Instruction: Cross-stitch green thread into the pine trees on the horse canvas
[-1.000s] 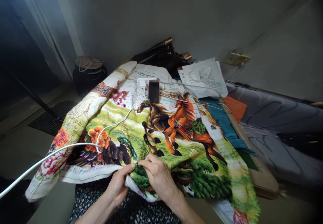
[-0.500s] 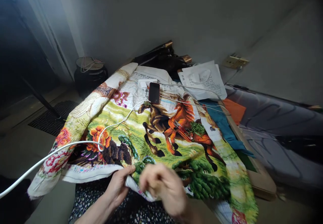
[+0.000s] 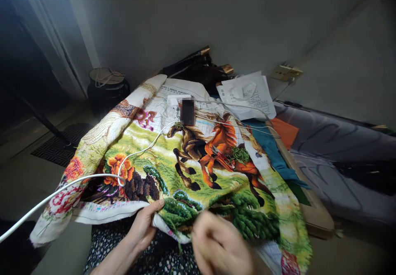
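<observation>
A large cross-stitch cloth (image 3: pixel 198 159) showing horses, flowers and green grass lies spread over my lap and a board. My left hand (image 3: pixel 142 229) pinches the cloth's near white edge, thumb on top. To its right, my right hand (image 3: pixel 219 246) is blurred, with its fingers closed, drawn back toward me just off the cloth's near edge. A thin green thread (image 3: pixel 177 235) runs from the stitched green patch toward that hand. No needle can be made out.
A phone (image 3: pixel 187 112) and a white cable (image 3: pixel 62 188) lie on the cloth, along with a tangle of green thread (image 3: pixel 240 155). Printed white paper (image 3: pixel 247 95), teal fabric (image 3: pixel 272 151) and a wooden frame edge (image 3: pixel 312 213) sit to the right. A black pot (image 3: pixel 107 87) stands far left.
My right hand has left the stitched green patch and pulled back toward me and to the right, drawing thread out. My left hand keeps its hold on the edge.
</observation>
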Action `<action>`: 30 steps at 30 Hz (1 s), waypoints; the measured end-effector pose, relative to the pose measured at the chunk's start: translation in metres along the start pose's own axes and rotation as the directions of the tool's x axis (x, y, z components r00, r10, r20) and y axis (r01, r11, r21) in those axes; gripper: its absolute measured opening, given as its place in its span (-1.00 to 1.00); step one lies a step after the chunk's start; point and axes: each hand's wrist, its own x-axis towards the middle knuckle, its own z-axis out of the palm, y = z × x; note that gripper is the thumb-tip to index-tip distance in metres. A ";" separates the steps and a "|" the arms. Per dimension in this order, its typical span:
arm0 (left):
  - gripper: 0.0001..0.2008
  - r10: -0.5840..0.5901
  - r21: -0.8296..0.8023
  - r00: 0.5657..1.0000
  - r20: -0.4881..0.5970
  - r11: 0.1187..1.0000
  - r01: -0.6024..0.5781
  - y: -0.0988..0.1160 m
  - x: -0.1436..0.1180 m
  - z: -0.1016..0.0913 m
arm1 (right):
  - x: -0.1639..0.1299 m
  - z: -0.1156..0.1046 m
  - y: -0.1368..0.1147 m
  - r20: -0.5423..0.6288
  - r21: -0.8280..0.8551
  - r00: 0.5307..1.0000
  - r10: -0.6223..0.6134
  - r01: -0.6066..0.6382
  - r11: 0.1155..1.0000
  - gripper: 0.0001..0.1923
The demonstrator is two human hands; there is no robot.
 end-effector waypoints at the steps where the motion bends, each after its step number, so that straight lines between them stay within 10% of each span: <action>1: -0.94 -0.001 0.000 1.000 0.011 1.000 0.001 0.000 0.000 0.000 | 0.016 0.006 0.005 0.004 0.001 1.000 0.011 -0.011 1.000 -0.78; 6: -0.93 -0.006 0.000 1.000 0.020 1.000 0.006 -0.002 0.002 -0.002 | 0.058 0.030 0.024 -0.090 -0.149 0.996 -0.017 0.003 0.989 -0.77; 20: -0.98 0.009 -0.019 1.000 -0.028 1.000 -0.010 -0.001 0.002 0.000 | 0.055 0.035 0.024 -0.065 -0.316 0.997 -0.043 0.020 0.948 -0.70; 30: -0.88 0.079 -0.002 0.997 -0.018 0.997 -0.079 -0.005 -0.001 -0.003 | 0.059 0.070 0.024 -0.135 -0.711 0.981 -0.141 0.003 0.703 -0.83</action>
